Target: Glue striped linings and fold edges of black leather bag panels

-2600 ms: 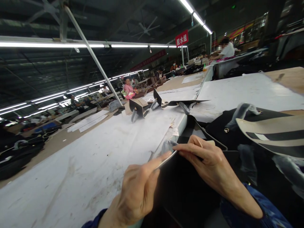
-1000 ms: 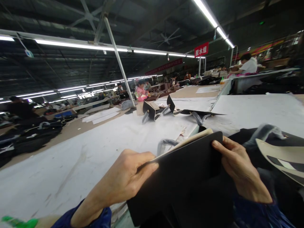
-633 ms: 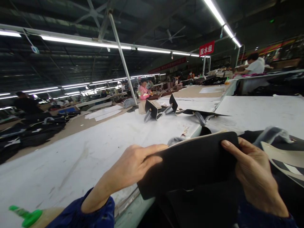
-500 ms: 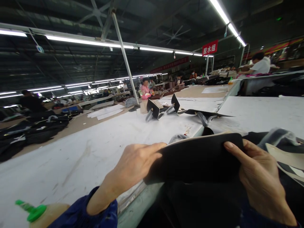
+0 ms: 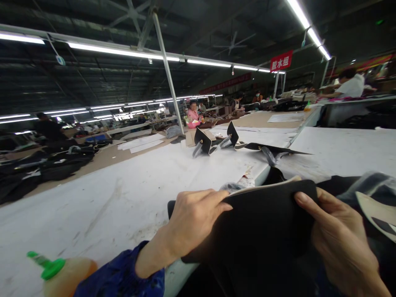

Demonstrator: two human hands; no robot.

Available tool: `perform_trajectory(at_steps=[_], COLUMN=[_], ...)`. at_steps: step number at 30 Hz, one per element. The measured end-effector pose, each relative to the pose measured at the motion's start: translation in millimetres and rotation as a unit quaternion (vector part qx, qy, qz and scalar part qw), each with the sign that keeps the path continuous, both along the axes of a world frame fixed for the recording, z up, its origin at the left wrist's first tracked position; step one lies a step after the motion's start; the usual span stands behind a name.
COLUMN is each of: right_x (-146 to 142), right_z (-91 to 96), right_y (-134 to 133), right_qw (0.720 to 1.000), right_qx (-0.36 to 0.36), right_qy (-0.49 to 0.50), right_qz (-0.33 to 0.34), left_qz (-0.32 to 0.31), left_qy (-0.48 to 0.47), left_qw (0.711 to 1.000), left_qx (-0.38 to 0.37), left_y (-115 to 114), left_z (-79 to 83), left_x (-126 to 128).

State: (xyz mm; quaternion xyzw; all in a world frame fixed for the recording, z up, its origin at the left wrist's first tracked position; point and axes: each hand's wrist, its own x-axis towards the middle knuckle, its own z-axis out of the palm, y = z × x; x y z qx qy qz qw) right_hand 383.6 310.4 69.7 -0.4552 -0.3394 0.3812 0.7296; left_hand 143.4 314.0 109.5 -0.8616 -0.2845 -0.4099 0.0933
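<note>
I hold a black leather bag panel (image 5: pixel 262 222) with a pale inner edge between both hands, low in front of me. My left hand (image 5: pixel 193 220) grips its left top edge, fingers curled over the rim. At the right top corner, my right hand (image 5: pixel 337 239) is closed on the panel, with one finger along the edge. A grey wrapped strap (image 5: pixel 230 187) peeks out just behind the panel.
A glue bottle with a green nozzle (image 5: pixel 58 274) stands at lower left on the long white table (image 5: pixel 123 198). Folded black bag parts (image 5: pixel 202 142) lie farther along. More black and striped pieces (image 5: pixel 374 210) are piled at right. Other people work at distant tables.
The panel was lifted from flat to upright, then lowered a little. Both hands shifted right with it, and the glue bottle came into view at lower left.
</note>
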Motion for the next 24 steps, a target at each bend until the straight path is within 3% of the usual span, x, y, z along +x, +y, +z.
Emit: perform_trajectory(at_steps=[4,11,24], right_x=[0,-8,-14], right_z=[1.5,-4.6,-7.7], right_y=[5,-7,-11], right_qw=[0.998,1.000,0.997], right_qx=[-0.024,-0.005,0.026], right_qy=[0.053,0.021,-0.049], right_qz=[0.031,0.013,0.062], left_qz=[-0.076,-0.042,-0.031], left_qy=[-0.056,-0.045,-0.026], left_qw=[0.989,0.987,0.997], left_qx=[-0.113,-0.149,-0.067], left_y=[-2,-7,-15], left_z=[6.3,3.0,1.1], left_x=[-1,8,16])
